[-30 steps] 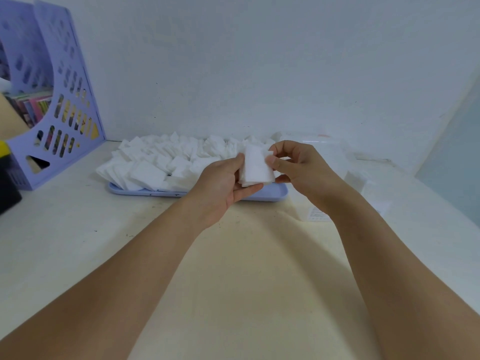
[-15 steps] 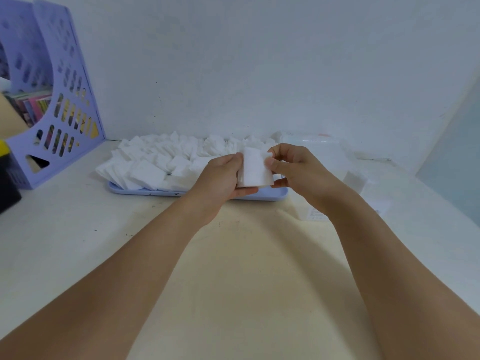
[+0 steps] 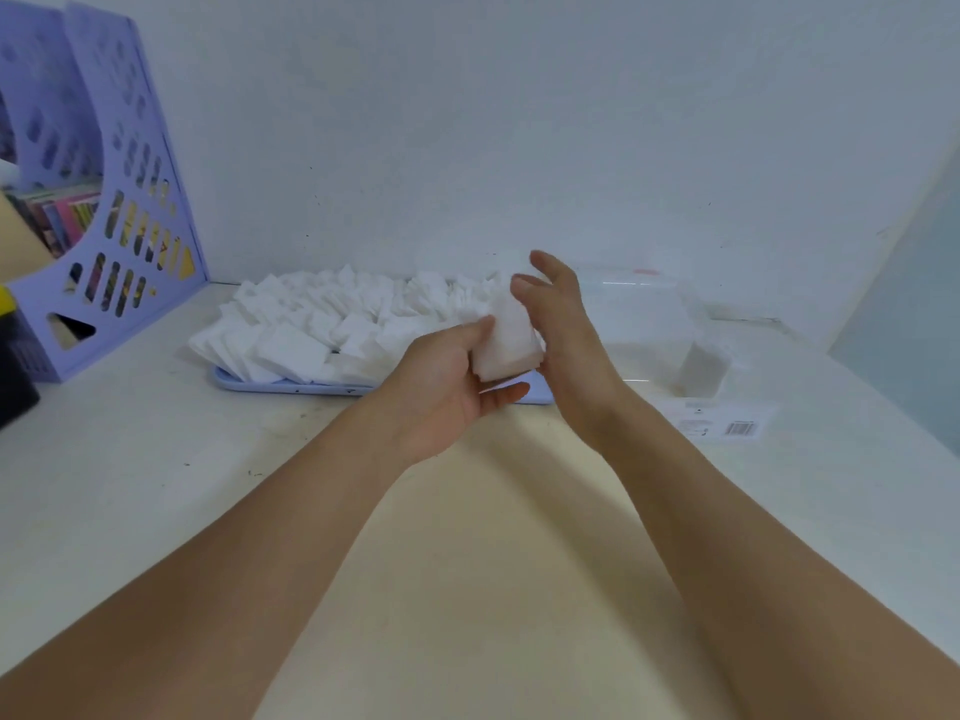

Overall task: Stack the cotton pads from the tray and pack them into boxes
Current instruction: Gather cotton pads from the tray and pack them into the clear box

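My left hand grips a small stack of white cotton pads between thumb and fingers, just in front of the tray. My right hand lies flat against the right side of that stack, its fingers straight and pointing up. Behind them a lilac tray holds a heap of loose white cotton pads. To the right stands a clear plastic box with some white pads inside.
A lilac perforated file holder with books stands at the far left by the wall. A black object sits at the left edge. A barcode label lies right of the hands. The wall closes the back.
My right hand has let go its pinch on the pads and straightened, now pressing flat against the stack's side. The stack has tilted in my left hand.
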The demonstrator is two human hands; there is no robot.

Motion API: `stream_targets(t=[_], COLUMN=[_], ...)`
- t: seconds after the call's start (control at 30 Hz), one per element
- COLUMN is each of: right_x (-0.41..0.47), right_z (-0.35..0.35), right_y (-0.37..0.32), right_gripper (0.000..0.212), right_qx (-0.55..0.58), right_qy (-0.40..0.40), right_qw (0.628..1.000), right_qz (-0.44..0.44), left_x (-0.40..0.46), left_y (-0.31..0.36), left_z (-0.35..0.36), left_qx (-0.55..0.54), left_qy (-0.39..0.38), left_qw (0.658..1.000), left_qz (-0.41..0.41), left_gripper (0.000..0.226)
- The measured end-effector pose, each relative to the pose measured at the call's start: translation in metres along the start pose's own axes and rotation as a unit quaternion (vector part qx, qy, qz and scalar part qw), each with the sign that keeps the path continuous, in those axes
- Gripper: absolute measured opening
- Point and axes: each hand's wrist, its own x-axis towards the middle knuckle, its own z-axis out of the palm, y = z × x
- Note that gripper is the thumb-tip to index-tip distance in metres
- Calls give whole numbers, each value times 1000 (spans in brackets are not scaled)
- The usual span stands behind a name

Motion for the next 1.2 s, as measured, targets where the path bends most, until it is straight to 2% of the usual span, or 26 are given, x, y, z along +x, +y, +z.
stream_targets(t=[0.13,0.3,0.37,0.43,0.53,0.6,0.67,0.73,0.8,0.9,1.0,1.2], right_x=[-11,-6,-2,-1,-2,-3,-2,-1,-2,-1,0,0], right_z=[9,-13,-23,-25,-17,-15,-16,-19,-18,-15,-18,-23], right_y=[6,4,2,1,2,3,3,5,8,9,7,3], right_gripper=[71,112,119,117,102,86,78,79,89,106,96,99], right_qx=[-105,-213,-201,-119,-23,-21,-66,-161,-212,-200,-167,-144], right_qy=[-67,-102,-136,-134,-113,-90,-71,-82,-102,-122,-127,-137], right_qw=[990,961,959,975,986,987,985,972,961,962,967,970], right_qz=[-60,-145,-147,-132,-118,-134,-142,-149,-144,-141,-144,-142], left_x=[-4,-4,-4,-6,-8,-8,-7,-6,-8,-10,-12,-12], left_y=[-1,6,11,13,8,8,10,13,13,10,12,13], left_z=[1,-6,-9,-9,-4,0,-2,-4,-4,-3,-1,-4], left_qx=[-34,-52,-91,-125,-110,-99,-75,-26,24,43,10,-16], left_qy=[-61,-43,-46,-51,-84,-101,-110,-101,-79,-59,-70,-84], left_qw=[997,995,991,986,986,986,987,991,995,996,996,994], left_qz=[-43,-71,-92,-98,-90,-83,-86,-81,-61,-55,-53,-63], left_gripper=[38,39,40,40,42,49,68,77,59,44,53,44])
